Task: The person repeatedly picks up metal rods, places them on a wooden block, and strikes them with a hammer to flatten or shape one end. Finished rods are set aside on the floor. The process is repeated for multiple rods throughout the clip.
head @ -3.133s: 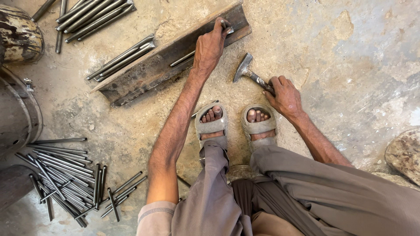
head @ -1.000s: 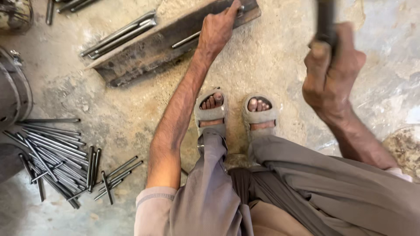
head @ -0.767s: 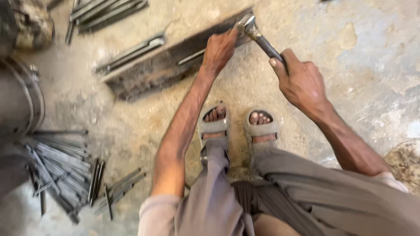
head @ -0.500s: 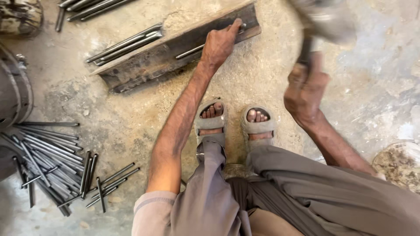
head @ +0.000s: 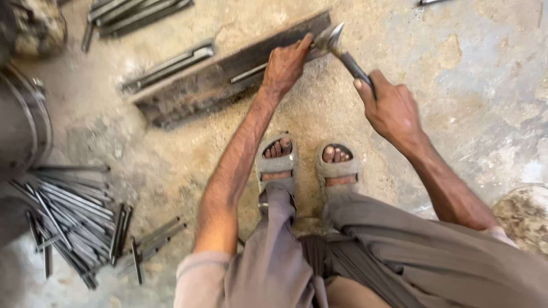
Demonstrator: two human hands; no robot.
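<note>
I squat on a rough concrete floor. My left hand (head: 287,64) presses a thin metal rod (head: 251,72) down on a long rusty steel bar (head: 228,74) that lies slantwise ahead of my feet. My right hand (head: 391,105) grips the dark handle of a hammer (head: 334,43). The hammer's steel head is down at the rod's far end, right beside my left fingertips.
A heap of thin metal rods (head: 65,214) lies at the left. More rods (head: 168,65) rest beside the bar, and another bundle (head: 131,12) lies at the top. A dark round drum (head: 23,122) stands at the left edge. My sandalled feet (head: 308,162) are below the bar.
My right hand has swung the hammer down from its raised position onto the rod end on the bar. My left hand stays on the rod.
</note>
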